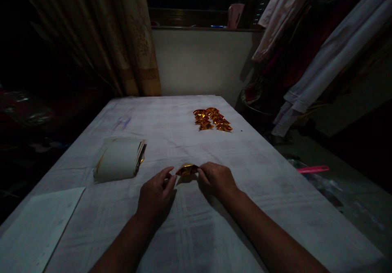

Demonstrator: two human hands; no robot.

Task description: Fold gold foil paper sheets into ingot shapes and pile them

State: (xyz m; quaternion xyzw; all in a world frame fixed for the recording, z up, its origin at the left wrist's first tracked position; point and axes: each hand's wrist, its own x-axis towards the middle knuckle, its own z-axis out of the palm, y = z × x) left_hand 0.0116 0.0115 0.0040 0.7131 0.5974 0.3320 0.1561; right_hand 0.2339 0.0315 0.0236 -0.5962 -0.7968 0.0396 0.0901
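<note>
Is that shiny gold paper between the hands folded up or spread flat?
Folded: the gold paper is bent into a small boat-like shape, casting a shadow on the white cloth.

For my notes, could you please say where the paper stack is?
In the head view, the paper stack lies on the table, beyond the white sheet, left of the left hand.
</note>
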